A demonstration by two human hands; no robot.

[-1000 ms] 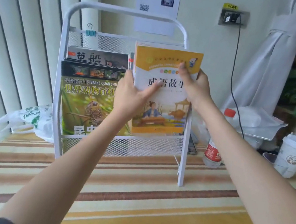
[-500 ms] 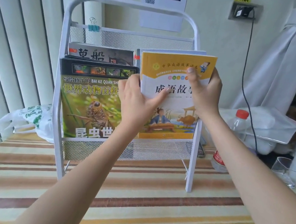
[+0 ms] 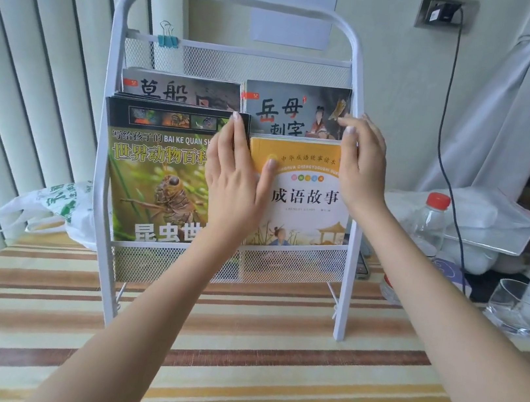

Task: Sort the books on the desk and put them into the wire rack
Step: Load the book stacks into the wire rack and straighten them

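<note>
Both arms are reaching forward to the rack (image 3: 356, 52), which is standing on the striped desk (image 3: 234, 351). The left hand (image 3: 236, 176) is lying flat, fingers straight, across the seam between the insect book (image 3: 157, 177) and the yellow book (image 3: 305, 200). The right hand (image 3: 361, 167) is resting with relaxed, uncurled fingers at the yellow book's top right corner. Half a second ago that book was sticking up higher; now it is sitting low in the front pocket, uncovering a grey book (image 3: 290, 111) behind.
</note>
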